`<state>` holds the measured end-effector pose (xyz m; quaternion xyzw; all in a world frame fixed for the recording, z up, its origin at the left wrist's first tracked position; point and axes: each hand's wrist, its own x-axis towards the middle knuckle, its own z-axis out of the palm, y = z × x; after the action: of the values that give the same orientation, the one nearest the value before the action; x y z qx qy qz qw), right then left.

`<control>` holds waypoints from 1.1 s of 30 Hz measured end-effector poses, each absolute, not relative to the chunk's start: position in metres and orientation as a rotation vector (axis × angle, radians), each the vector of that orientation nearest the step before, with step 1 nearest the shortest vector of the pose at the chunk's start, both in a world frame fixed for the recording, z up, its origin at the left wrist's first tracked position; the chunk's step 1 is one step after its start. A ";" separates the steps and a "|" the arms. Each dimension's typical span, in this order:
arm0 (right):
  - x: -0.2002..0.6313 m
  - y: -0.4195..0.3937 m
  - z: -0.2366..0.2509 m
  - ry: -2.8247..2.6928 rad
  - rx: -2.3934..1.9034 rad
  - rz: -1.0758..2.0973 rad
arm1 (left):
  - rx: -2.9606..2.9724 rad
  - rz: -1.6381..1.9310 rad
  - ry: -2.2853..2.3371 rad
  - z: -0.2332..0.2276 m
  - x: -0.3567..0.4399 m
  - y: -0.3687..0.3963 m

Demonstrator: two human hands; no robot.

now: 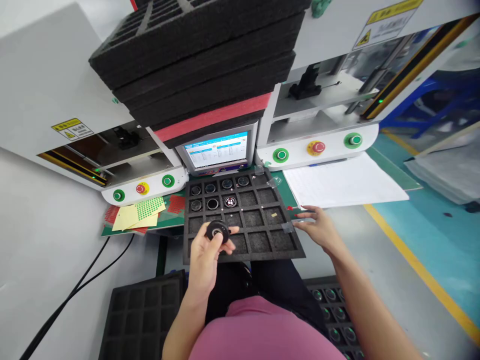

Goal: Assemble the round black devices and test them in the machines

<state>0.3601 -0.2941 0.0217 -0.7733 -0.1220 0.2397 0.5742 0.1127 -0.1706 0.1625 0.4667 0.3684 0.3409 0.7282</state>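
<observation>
My left hand (204, 255) is closed around a round black disc-shaped part (217, 231) with a light ring at its centre, thumb on top. It is held above the near left of a black foam tray (243, 257) divided into square pockets. Several round parts sit in the tray's far rows; one of them (230, 201) shows a lit white pattern on its face, and another (212, 203) has a dark face with a pale rim. My right hand (318, 227) is open, fingers stretched toward the tray's right edge, near a piece of clear tape (288, 227).
A monitor (217, 150) stands behind the tray, under a tall stack of foam trays (202, 65). Machines with green and red buttons (318, 147) flank it. Paper sheets (345, 182) lie to the right, sticker sheets (146, 210) to the left. More foam trays (144, 305) sit lower down.
</observation>
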 end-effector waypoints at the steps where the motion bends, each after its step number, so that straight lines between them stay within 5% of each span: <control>1: 0.357 -0.295 0.025 -0.292 -1.781 0.563 | 1.019 0.718 0.811 0.163 0.114 -0.172; 13: 0.259 -0.280 0.158 -0.547 -1.056 0.648 | 0.991 0.681 0.683 0.152 0.127 -0.189; 33: 0.207 -0.246 0.152 -0.303 -0.948 0.707 | 1.205 0.978 0.590 0.146 0.123 -0.207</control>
<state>0.2075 -0.2459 0.1520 -0.4451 -0.1424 0.3319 0.8194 0.1232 -0.2073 0.1465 0.5356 0.2624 0.4348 0.6747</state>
